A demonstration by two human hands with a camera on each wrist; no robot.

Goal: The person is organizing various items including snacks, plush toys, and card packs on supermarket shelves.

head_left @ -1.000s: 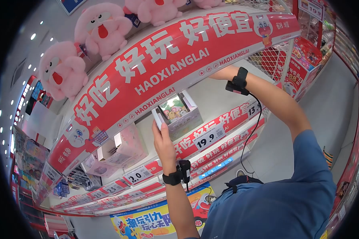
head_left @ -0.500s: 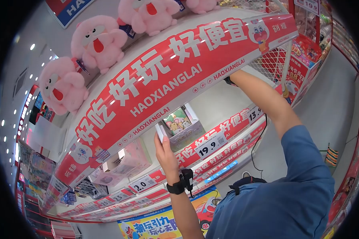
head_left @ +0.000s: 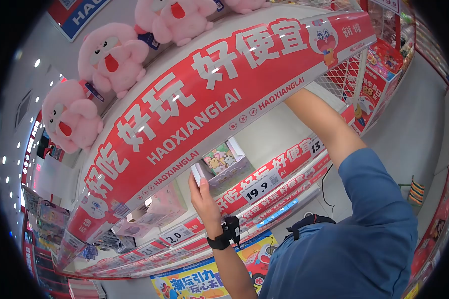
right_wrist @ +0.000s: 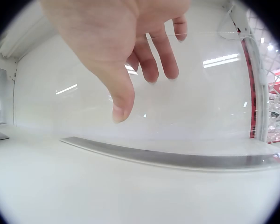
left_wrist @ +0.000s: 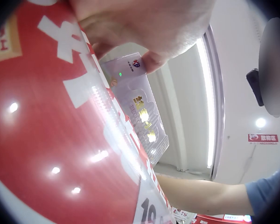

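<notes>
My left hand [head_left: 206, 205] grips the near left corner of a pale lilac cardboard display box [head_left: 230, 175] on the shelf, under the curved red banner. Cartoon figures show in the box's open front. Up close in the left wrist view, the thumb [left_wrist: 154, 61] presses one edge of the box, whose panel carries gold lettering; the banner covers part of it. My right hand [right_wrist: 130, 53] reaches inside the shelf bay with nothing in it, fingers loosely spread and pointing down. Below it a long grey strip [right_wrist: 168, 157] lies on the white shelf. The banner hides this hand in the head view.
The red banner [head_left: 199, 114] arches across the shelf front, with pink plush toys [head_left: 113, 60] above it. Price tags [head_left: 257, 189] line the shelf edge. A white wire mesh [head_left: 341, 79] closes the right end. Pink boxes [head_left: 159, 212] stand further left.
My right arm has reached further in behind the banner, so its wrist strap has gone out of sight. The left hand stays at the box's corner. The head view has shifted slightly.
</notes>
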